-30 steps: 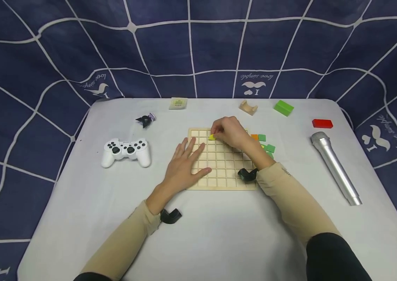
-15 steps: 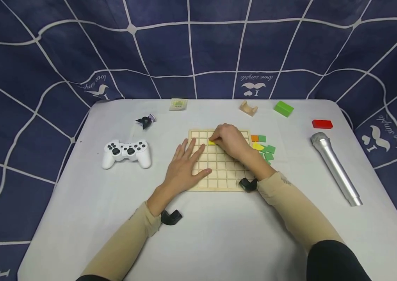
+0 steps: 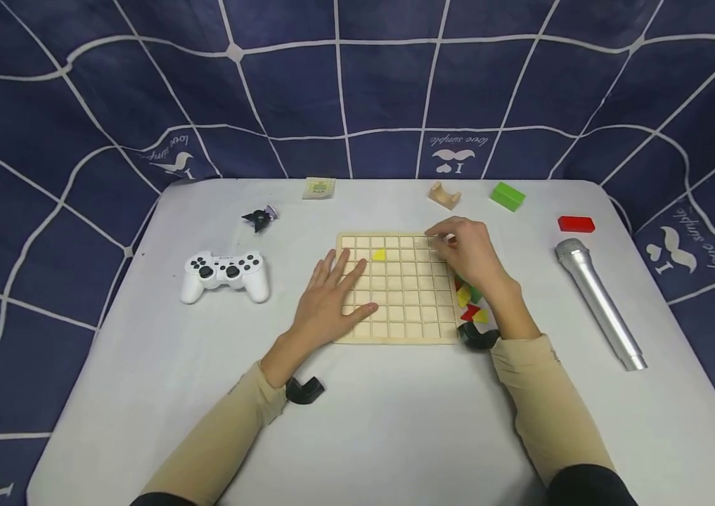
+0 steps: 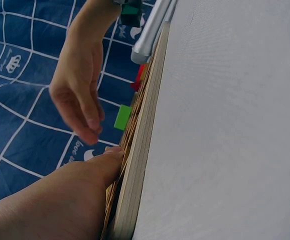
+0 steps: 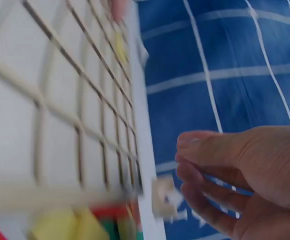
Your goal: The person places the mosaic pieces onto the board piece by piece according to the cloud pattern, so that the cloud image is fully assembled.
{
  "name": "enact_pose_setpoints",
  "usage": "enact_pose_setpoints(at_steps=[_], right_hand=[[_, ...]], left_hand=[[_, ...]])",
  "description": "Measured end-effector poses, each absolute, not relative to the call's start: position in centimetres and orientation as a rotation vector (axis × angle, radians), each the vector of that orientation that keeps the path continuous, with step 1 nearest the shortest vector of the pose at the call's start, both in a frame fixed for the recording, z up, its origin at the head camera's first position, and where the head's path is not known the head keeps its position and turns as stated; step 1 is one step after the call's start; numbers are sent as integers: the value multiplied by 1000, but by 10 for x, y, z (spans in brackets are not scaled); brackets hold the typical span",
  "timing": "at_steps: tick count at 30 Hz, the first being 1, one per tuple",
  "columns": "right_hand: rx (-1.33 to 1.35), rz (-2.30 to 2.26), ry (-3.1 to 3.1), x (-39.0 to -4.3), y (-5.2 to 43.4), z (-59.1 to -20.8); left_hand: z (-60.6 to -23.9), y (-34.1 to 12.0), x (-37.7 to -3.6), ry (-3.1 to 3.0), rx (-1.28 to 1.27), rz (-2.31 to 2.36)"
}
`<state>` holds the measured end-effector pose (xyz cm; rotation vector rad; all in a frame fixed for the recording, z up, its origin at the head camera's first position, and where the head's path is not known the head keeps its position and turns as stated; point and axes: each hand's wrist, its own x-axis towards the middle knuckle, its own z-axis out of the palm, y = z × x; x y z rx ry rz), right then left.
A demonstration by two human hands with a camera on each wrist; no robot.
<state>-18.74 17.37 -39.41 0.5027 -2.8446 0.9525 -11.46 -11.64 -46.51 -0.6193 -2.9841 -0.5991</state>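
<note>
A square wooden grid board (image 3: 408,284) lies on the white table, with one yellow tile (image 3: 379,254) set in a cell near its far edge. My left hand (image 3: 325,302) rests with spread fingers on the board's left side. Over the far right corner is my right hand (image 3: 471,253), its fingers loosely bent. The right wrist view shows the right hand (image 5: 255,175) with nothing between thumb and fingers. Red, yellow and green loose tiles (image 3: 471,313) lie along the board's right edge, partly hidden beneath the right hand and wrist.
A white game controller (image 3: 226,274) and a small dark figurine (image 3: 259,218) are at left. Along the back lie a pale yellow packet (image 3: 319,187), a curved wooden block (image 3: 444,195) and a green block (image 3: 507,196). At right are a red block (image 3: 576,224) and a silver microphone (image 3: 600,302).
My right hand has let go of the yellow tile, leaving it on the board, and moved right to the far right corner. The left hand has stayed in place.
</note>
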Motion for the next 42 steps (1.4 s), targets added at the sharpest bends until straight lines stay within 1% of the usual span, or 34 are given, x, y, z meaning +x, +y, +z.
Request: enact_pose_setpoints(at_steps=[5, 9, 19, 30, 35, 42], right_hand=[[329, 983, -2932, -197, 206, -402], [288, 986, -2985, -203, 219, -412], [279, 966, -2994, -206, 223, -420], [279, 1112, -2937, -203, 231, -417], [285, 1184, -2844, -204, 217, -409], [445, 1254, -2845, -211, 165, -400]], left_hand=[[-464, -120, -114, -2992, -616, -606], [-464, -119, -115, -2978, -623, -610], [-462, -117, -114, -2980, -626, -636], [-465, -117, -114, -2990, -623, -637], [-466, -116, -114, -2999, -607, -623], [-466, -114, -116, -2991, -615, -628]])
